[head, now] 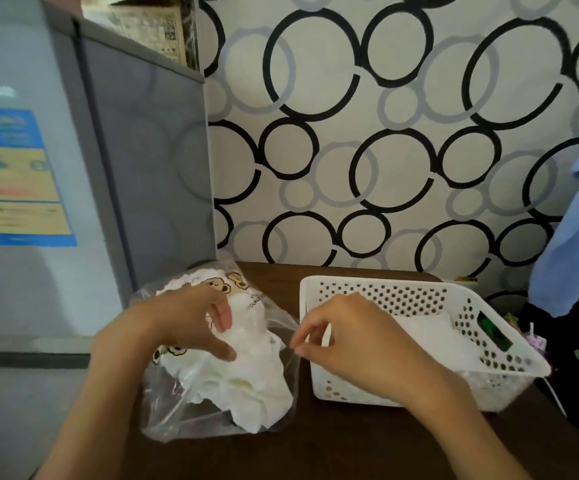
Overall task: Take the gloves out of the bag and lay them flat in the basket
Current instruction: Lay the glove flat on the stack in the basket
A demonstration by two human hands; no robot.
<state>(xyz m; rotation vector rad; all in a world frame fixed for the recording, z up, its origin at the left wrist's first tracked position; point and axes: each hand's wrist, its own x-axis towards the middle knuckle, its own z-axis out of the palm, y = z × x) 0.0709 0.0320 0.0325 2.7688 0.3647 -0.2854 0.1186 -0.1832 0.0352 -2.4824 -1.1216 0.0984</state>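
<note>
Both forearms reach in from the near edge: the left hand [191,323] has its curled fingers [224,315] sunk into the crumpled white gloves [246,379] through the mouth of the clear bag [177,417], while the right hand [346,341] pinches the bag's thin rim between thumb and fingertips [301,348], holding it open just beside the left. From the left fingers the gloves bunch toward the near side with no clear long axis, soft and wrinkled. Beyond the right fingers, to their right, stands the white perforated basket [367,292] with a flat white piece already inside, so the left hand seems better placed to lift.
</note>
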